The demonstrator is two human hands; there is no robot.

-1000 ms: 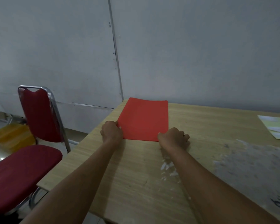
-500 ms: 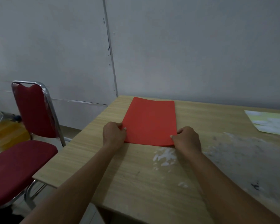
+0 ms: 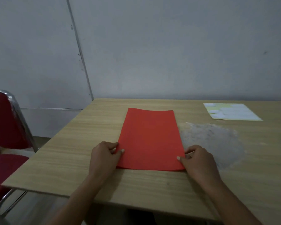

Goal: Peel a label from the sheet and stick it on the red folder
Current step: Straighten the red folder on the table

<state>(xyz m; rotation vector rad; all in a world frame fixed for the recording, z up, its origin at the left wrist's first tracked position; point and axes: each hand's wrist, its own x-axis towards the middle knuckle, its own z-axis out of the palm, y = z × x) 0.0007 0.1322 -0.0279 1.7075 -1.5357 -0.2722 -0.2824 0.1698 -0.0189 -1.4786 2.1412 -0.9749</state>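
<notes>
Chair (image 3: 5, 127): one red chair is standing beside the left edge of the table (image 3: 71, 159).
Left hand (image 3: 104, 157): it is gripping the left edge of the folder near its near corner, thumb on top and the other fingers curled beside the edge.
Folder (image 3: 150, 138): one red folder is lying flat in the middle of the table, its short near edge facing the person.
Right hand (image 3: 197, 160): it is pinching the right near corner of the folder in the same way, thumb on top.
Label sheet (image 3: 230, 112): one pale sheet is lying near the far right corner of the table, well apart from the folder; nobody is touching it, and the labels on it are too blurred to count.
Handling: the folder is looking thin, light and a little bendy, so holding it by both near corners is keeping it flat. The label will probably be soft and sticky; I think it is best to lift it by one corner.
</notes>
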